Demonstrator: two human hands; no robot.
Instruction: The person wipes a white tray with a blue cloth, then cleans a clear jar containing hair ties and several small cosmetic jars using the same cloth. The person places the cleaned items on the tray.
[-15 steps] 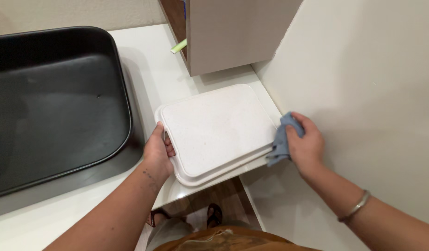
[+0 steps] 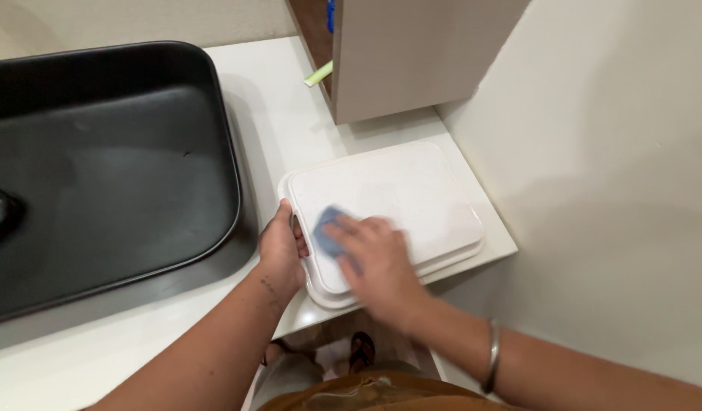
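Note:
A white rectangular tray (image 2: pixel 412 190) lies flat on the white counter's right end, stacked on a second white one whose rim shows underneath. My left hand (image 2: pixel 281 247) grips the tray's near-left edge, thumb on top. My right hand (image 2: pixel 370 262) presses a small blue cloth (image 2: pixel 329 228) onto the tray's near-left part; the hand is motion-blurred and covers most of the cloth. A metal bangle sits on my right wrist.
A large black sink basin (image 2: pixel 107 167) takes up the counter's left. A beige cabinet box (image 2: pixel 412 53) stands behind the tray, with a green stick-like item (image 2: pixel 317 74) at its left. A cream wall (image 2: pixel 609 190) borders the right. My feet in sandals show below the counter edge.
My right hand has carried the blue cloth from the tray's right edge across to its near-left part, close to my left hand. My left hand kept its grip.

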